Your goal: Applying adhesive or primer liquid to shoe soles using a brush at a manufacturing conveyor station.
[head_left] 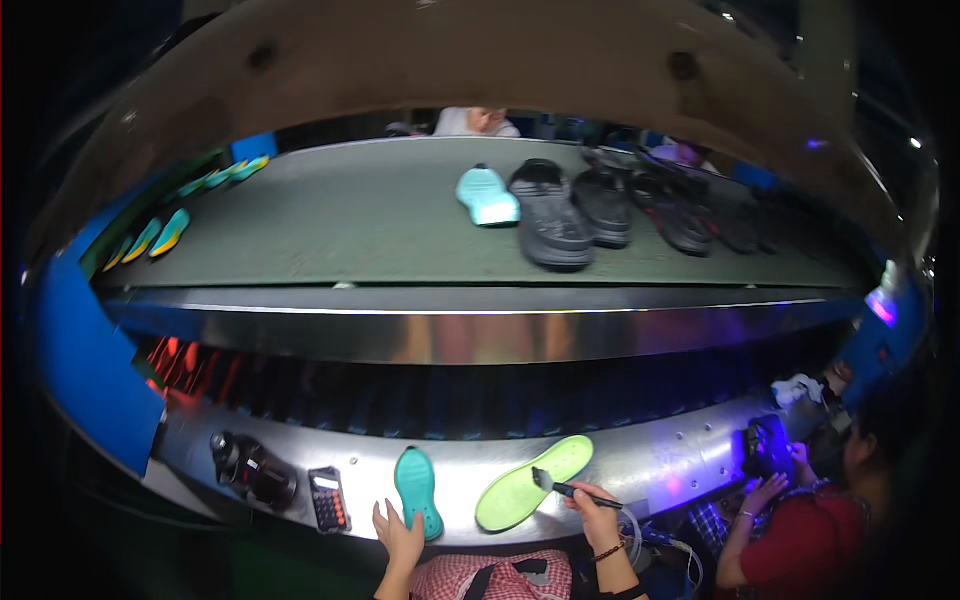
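A lime-green shoe sole (528,487) lies slanted on the metal ledge, its inner face up. My right hand (597,513) is closed round the black handle of a brush (552,483), whose head rests on this sole. A thin clear tube runs down beside that hand. Left of it, a teal shoe sole (413,487) lies lengthwise on the ledge. At its near left edge is my left hand (401,538), fingers spread, the thumb by the sole's rim; whether it touches, I cannot tell.
A dark bottle (252,470) and a calculator (328,499) stand left on the metal ledge (640,470). Beyond is a green conveyor belt (360,225) with a light teal sole (487,196), black shoes (553,225) and teal-yellow soles (170,232). A co-worker (800,540) in red handles a dark item at right.
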{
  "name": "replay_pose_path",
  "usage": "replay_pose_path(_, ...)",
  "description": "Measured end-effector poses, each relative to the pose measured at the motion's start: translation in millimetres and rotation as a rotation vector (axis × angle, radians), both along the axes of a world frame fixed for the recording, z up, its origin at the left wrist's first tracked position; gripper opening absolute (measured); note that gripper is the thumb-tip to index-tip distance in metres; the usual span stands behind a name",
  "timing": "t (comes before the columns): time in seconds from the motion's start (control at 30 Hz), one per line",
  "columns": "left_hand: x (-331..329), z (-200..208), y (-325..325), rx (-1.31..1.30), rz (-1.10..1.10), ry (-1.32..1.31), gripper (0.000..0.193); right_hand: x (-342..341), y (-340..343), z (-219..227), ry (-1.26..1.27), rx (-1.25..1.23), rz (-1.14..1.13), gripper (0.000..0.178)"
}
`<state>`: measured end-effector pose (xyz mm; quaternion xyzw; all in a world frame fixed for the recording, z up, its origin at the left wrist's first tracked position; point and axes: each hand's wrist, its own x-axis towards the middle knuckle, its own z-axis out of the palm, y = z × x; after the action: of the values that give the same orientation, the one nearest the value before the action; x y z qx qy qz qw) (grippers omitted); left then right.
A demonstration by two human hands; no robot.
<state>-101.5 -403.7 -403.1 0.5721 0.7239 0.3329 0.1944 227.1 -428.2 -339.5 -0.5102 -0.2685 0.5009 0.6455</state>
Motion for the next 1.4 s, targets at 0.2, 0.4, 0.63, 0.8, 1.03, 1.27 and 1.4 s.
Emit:
replay_pose_path(0.2,61,-18,1,-0.487,-0.512,-0.598,0.075,-4,-8,6,0.046,-0.056,-0.015,0.023)
replay_pose_path(0.4,119,15,8,-0.694,-0.459,-0.702,0.079,11,-14,7,0.036,-0.002,-0.055,0.023)
replay_pose_path(0.63,139,195,-38,-0.926,-1.378,-1.233,0.047,24,-11,-2,0.179,-0.031,-0.057,0.024)
replay_pose_path(0.8,155,206,-18,-0.834,-1.320,-1.089,0.047,23,-10,-2,0.179,-0.050,-0.048,0.023)
replay_pose_path(1.03,151,158,0,-0.702,-1.039,-1.027,0.049,31,-22,-2,0.185,-0.034,-0.019,0.024)
replay_pose_path(1.27,148,144,7,-0.623,-0.889,-1.013,0.050,27,-21,-9,0.167,-0.059,0.014,0.024)
replay_pose_path(1.4,148,137,11,-0.614,-0.830,-1.006,0.050,25,-20,-6,0.156,-0.056,0.022,0.024)
